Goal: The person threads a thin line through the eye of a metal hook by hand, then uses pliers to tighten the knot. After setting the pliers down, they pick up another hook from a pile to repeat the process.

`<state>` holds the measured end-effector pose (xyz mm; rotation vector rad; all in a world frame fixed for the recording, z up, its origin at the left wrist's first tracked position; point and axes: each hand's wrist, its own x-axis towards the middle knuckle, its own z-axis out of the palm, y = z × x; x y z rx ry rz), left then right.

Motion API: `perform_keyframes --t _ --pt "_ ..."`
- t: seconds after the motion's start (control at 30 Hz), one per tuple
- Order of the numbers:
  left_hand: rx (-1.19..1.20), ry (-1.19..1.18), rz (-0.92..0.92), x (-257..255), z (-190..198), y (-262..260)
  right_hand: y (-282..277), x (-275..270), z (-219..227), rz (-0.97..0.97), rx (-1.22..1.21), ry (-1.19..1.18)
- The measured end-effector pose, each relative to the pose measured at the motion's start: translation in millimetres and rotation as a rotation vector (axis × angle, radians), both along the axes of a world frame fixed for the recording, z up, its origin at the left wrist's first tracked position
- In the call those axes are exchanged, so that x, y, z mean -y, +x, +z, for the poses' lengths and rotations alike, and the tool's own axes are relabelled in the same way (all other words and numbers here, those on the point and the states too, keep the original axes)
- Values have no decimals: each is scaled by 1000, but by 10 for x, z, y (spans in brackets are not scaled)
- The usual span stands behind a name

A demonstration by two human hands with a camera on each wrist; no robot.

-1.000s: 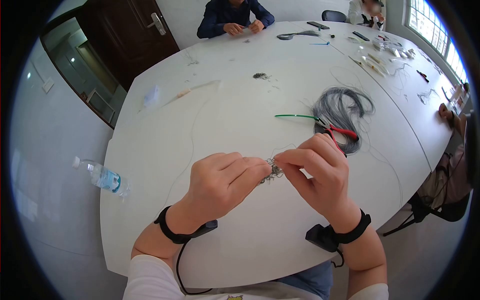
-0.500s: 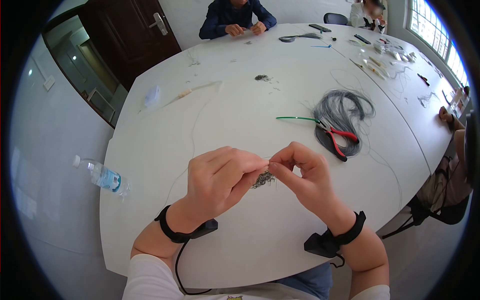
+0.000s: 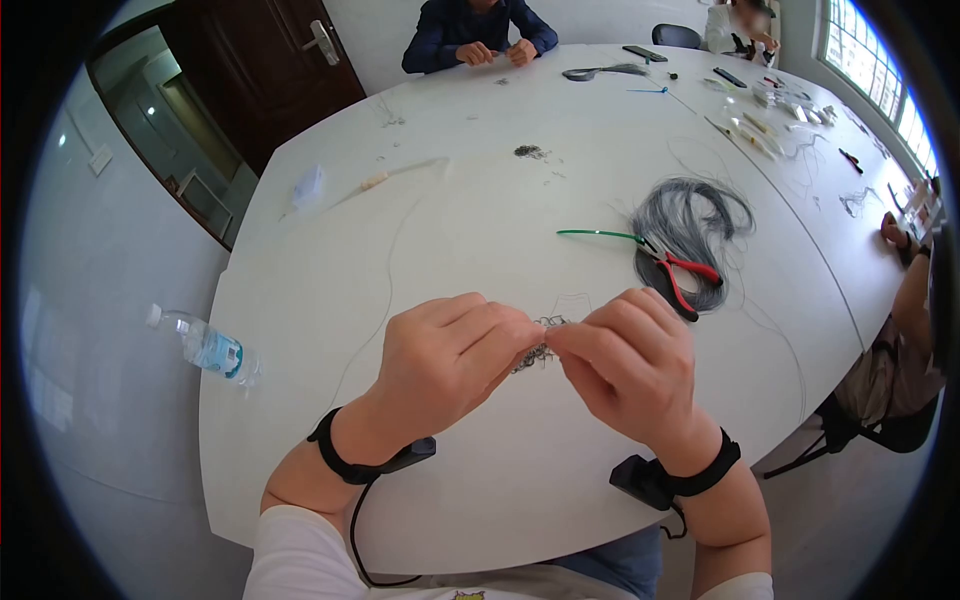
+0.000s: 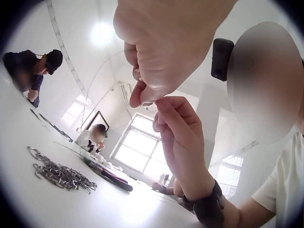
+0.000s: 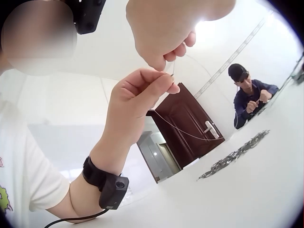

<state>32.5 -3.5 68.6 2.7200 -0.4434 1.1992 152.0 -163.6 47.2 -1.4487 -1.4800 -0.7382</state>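
Observation:
My left hand pinches a small fish hook between thumb and forefinger; only a dark tip of it shows, the rest is hidden by the fingers. Right against those fingertips, my right hand pinches a thin clear line. From the hands the line loops away in a wide curve, seen in the left wrist view. Both hands are raised over the table, and under them lies a pile of small metal fish hooks, partly covered by the hands in the head view.
Beyond my right hand, red-handled pliers lie on a bundle of grey line with a green tie. A water bottle lies left. Farther off are a second small pile and a seated person on the white table's far side.
My right hand drew in to the left fingertips, then turned over so its back faces up and its finger gap closed. The left hand stayed nearly in place.

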Motion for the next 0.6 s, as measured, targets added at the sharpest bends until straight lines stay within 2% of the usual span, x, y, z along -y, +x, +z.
perform_keyframes --t 0.23,0.3,0.53,0.6 --pt "-31 -17 -90 -2 6 1 46 2 -21 69 -327 -17" --pt "-35 -23 -92 -2 3 -2 47 -8 -39 170 -515 -27" --pt "-11 -60 -137 -9 -1 3 70 -60 -154 278 -757 -86" --pt "6 -93 -137 -10 -1 9 54 -76 -177 364 -969 -138"
